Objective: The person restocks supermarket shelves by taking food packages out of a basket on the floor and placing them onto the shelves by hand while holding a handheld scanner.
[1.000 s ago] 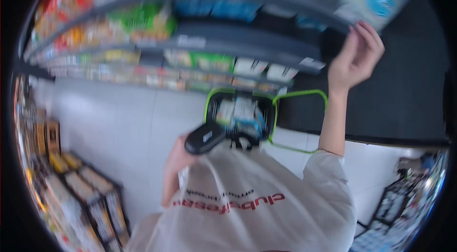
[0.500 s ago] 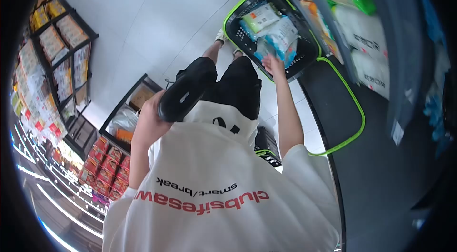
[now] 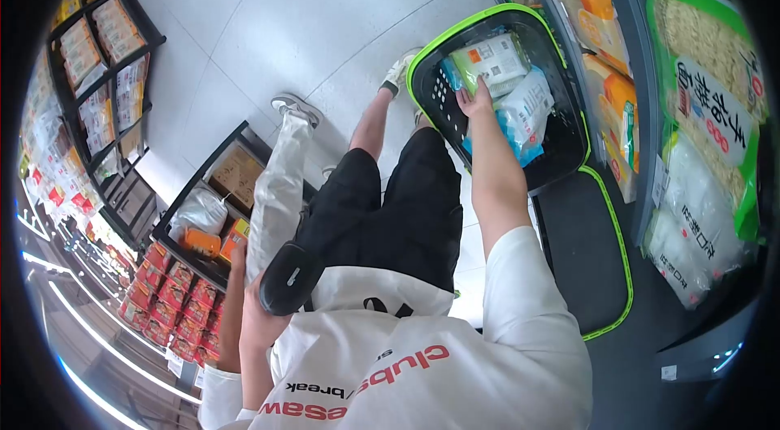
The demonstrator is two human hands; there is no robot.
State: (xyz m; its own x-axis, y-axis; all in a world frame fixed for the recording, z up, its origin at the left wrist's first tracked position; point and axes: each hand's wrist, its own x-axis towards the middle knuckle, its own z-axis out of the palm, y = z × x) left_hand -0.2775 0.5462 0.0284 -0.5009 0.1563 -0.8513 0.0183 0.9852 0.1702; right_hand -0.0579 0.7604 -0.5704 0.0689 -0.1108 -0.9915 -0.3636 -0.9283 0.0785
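My right hand (image 3: 476, 98) reaches into a black shopping basket (image 3: 439, 133) with a lime-green rim. Its fingers are apart and touch the lower edge of a green-and-white packet (image 3: 492, 58); I see no firm grip. Below that packet, beside my wrist, lies a white-and-blue packet (image 3: 526, 115). The basket's green handle (image 3: 627, 267) hangs down on the near side. My left hand (image 3: 264, 312) is wrapped round a black rounded case (image 3: 291, 277) with a small pale logo, held in front of my white shirt.
Shelves on the right carry large noodle bags (image 3: 707, 97) and orange packets (image 3: 609, 97). At left stands another person, with a white trouser leg (image 3: 280, 186) and an arm (image 3: 231, 316) near an orange box (image 3: 235, 239). Red packs (image 3: 166, 300) are stacked behind.
My right hand has gone further into the basket, from the near packets to the green-and-white one. The view has shifted, and another person's leg and arm have appeared at left.
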